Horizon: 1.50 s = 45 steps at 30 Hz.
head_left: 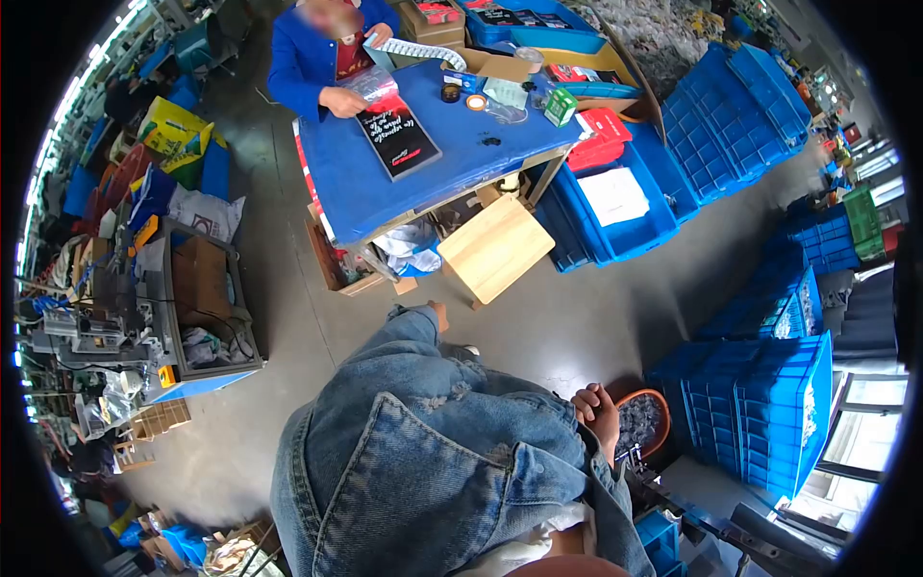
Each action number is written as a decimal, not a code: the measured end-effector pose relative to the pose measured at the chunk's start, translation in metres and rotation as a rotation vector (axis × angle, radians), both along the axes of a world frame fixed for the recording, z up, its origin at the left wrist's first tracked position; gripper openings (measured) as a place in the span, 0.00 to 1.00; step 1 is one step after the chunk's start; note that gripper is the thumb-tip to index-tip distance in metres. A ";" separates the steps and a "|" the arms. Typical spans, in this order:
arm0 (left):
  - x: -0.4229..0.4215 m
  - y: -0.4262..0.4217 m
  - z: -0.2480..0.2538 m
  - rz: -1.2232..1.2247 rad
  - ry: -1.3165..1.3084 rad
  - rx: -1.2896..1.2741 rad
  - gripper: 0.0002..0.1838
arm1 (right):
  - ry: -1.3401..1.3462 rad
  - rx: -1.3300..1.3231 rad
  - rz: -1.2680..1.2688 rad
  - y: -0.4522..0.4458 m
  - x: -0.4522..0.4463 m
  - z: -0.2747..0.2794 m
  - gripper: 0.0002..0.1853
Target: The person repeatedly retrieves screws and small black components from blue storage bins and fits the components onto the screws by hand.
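My left hand (439,315) shows only in part past the end of a denim sleeve (399,337). Its fingers cannot be made out, and a wooden stool (495,248) is the nearest thing ahead of it. At my right side, my right hand (600,415) hangs with its fingers curled in and nothing visible in them. Close beside it on the floor stands an orange-rimmed tub (663,423) with greyish scraps inside.
Behind a blue-topped table (346,197), a person in a blue jacket (293,62) touches a black-and-red printed bag (399,135). Blue crates (745,409) stand on the right; a blue bin (635,245) holds red and white packs. A machine bench (207,370) is on the left.
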<state>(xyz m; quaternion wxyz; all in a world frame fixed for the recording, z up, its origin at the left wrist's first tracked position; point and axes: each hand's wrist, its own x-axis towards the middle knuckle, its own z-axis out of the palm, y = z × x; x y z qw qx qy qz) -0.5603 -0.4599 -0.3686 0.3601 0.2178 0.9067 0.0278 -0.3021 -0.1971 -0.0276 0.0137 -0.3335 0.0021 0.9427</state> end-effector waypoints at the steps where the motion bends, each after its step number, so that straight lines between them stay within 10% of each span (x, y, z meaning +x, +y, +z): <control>1: 0.001 0.000 -0.004 0.015 -0.027 0.012 0.28 | -0.007 0.016 -0.002 -0.002 -0.001 0.002 0.11; 45: 0.022 0.044 0.002 -0.143 -0.261 0.044 0.27 | -0.113 0.114 -0.134 -0.013 0.001 -0.004 0.11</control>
